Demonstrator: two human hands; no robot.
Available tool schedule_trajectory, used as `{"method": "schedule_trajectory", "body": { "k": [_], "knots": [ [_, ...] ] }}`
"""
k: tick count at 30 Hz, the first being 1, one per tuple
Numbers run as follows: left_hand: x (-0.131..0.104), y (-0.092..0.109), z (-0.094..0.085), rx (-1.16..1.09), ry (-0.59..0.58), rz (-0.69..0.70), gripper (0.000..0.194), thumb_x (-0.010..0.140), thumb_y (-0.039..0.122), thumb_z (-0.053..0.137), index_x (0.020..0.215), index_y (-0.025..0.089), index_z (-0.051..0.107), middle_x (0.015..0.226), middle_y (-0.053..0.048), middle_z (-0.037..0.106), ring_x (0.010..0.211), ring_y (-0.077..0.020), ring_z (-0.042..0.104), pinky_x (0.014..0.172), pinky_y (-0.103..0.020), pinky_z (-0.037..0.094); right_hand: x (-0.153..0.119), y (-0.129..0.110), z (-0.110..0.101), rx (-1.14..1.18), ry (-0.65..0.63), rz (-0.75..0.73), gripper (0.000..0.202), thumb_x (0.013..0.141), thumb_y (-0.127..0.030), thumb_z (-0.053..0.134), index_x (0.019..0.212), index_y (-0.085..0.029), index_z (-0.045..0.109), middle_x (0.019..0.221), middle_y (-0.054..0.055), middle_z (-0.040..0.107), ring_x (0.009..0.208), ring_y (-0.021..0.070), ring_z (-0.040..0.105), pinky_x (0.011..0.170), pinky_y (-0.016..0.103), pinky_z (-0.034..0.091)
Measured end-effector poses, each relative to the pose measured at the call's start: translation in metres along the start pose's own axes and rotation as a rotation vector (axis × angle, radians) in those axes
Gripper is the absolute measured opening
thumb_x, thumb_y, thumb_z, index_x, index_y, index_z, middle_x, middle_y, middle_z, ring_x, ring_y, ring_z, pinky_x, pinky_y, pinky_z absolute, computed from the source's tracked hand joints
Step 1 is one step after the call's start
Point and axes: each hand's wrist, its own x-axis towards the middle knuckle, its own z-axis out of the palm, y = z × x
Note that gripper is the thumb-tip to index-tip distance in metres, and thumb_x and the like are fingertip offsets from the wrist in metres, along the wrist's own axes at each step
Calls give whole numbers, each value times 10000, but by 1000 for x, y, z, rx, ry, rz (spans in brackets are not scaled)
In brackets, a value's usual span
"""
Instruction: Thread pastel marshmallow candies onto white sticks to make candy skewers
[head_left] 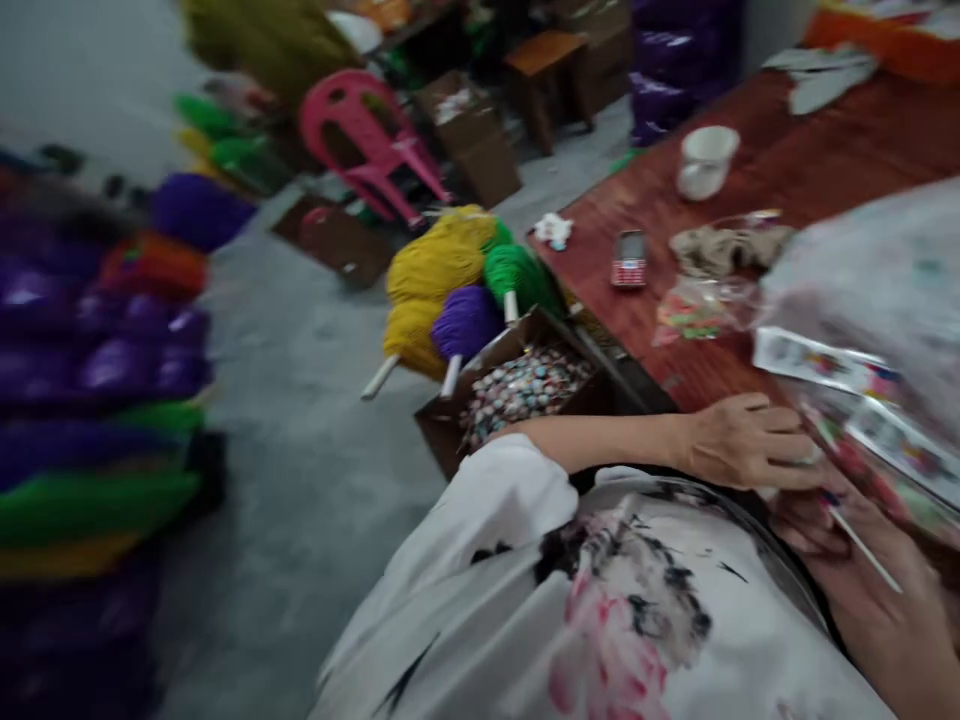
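Observation:
My left hand [750, 440] reaches in from the left above the table's near edge. It is closed, its fingers curled down against my other hand, with a ring on one finger. What sits under those fingertips is hidden. My right hand [862, 550] is closed too, meeting the left one in front of my body. Across it lies a thin white stick [866, 548] with a small dark coloured end where the fingers meet. Just beyond the hands are clear plastic packets with printed white labels [825, 362] and a large translucent bag [877, 270].
On the red-brown table [645, 330] are a phone [628, 262], a white cup [707, 165], a crumpled brown cloth [724, 248] and gloves [817, 75]. Left of it, a cardboard box [439, 430] holds small beads, beside yarn bundles [442, 260]. A pink chair [360, 130] stands farther back.

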Motion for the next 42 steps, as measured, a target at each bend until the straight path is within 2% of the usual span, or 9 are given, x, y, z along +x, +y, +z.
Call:
{"method": "schedule_trajectory", "body": {
  "k": [5, 10, 13, 16, 19, 23, 25, 32, 42],
  "knots": [
    [-80, -9, -17, 83, -15, -355, 361, 993, 291, 385, 1144, 232, 707, 1000, -95, 694, 908, -190, 598, 785, -348, 413, 13, 14, 14, 184, -13, 334, 195, 765, -379, 797, 802, -259, 647, 656, -6, 449, 482, 104, 324, 357, 243, 275],
    [-176, -35, -33, 122, 28, -1008, 278, 886, 244, 508, 1077, 183, 701, 973, -90, 715, 940, -207, 638, 830, -314, 464, 16, 26, -11, 250, 140, 244, 238, 702, -312, 849, 826, -230, 663, 731, 6, 524, 557, 96, 434, 437, 206, 412],
    [-211, -59, -29, -68, -158, -1477, 299, 916, 368, 534, 1067, 162, 688, 985, -78, 733, 931, -208, 666, 796, -278, 483, 12, 29, -9, 274, 174, 214, 257, 689, -303, 858, 835, -209, 668, 705, -3, 537, 541, 78, 430, 453, 188, 405],
    [-214, -76, -17, -58, -221, -1493, 380, 918, 345, 555, 1184, 83, 624, 982, -136, 736, 941, -245, 676, 779, -300, 500, 7, 26, 4, 258, 193, 161, 261, 704, -323, 862, 807, -191, 662, 684, -10, 536, 526, 67, 419, 446, 178, 361],
    [-183, -80, -8, -19, -150, -1294, 315, 965, 306, 506, 1209, 151, 632, 1107, -128, 731, 1045, -220, 654, 908, -328, 494, 2, 22, 10, 254, 262, 84, 240, 754, -344, 837, 818, -189, 664, 663, -16, 529, 520, 68, 407, 451, 184, 337],
    [-93, -76, -8, 75, 293, -599, 242, 984, 287, 494, 1015, 175, 706, 968, -89, 732, 932, -192, 640, 892, -354, 498, -3, 26, 9, 291, 404, 10, 230, 767, -337, 828, 828, -194, 659, 679, -23, 530, 521, 65, 391, 458, 192, 307],
    [-35, -73, -8, 86, 334, -329, 211, 970, 270, 522, 974, 161, 702, 915, -82, 709, 892, -186, 623, 840, -337, 503, -7, 29, 9, 281, 431, -23, 225, 787, -353, 809, 816, -195, 651, 670, -23, 525, 522, 73, 385, 458, 200, 288],
    [117, -48, 3, 89, -30, -36, 232, 961, 217, 487, 1024, 116, 687, 1055, -152, 654, 1061, -281, 569, 865, -394, 485, -32, 36, -7, -291, 457, -308, 181, 938, -335, 611, 822, -205, 660, 668, -1, 592, 588, 136, 524, 558, 253, 425],
    [182, 1, 51, 210, -387, -4, 247, 959, 102, 427, 1086, 71, 636, 1090, -192, 644, 1081, -301, 596, 848, -398, 492, -64, 32, -43, -648, 563, -627, 162, 951, -113, 485, 955, -211, 615, 746, 18, 647, 648, 150, 601, 616, 265, 480]
  ]
}}
